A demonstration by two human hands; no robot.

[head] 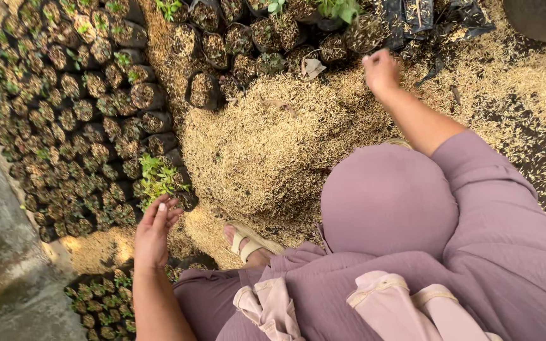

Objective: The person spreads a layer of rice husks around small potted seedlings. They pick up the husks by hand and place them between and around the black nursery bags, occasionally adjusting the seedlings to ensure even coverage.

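Husk pile (266, 145) between hands; right hand (380, 71) touching.

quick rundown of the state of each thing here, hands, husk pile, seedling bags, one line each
left hand: open, palm up, empty, above the small bags
right hand: closed, reaching over the husk pile near the top bags; contents not visible
husk pile: loose, heaped, spread over the ground
seedling bags: upright, filled, packed in rows, a few sprouting
empty black bags: flat, crumpled
sandal: on foot, at the pile's edge
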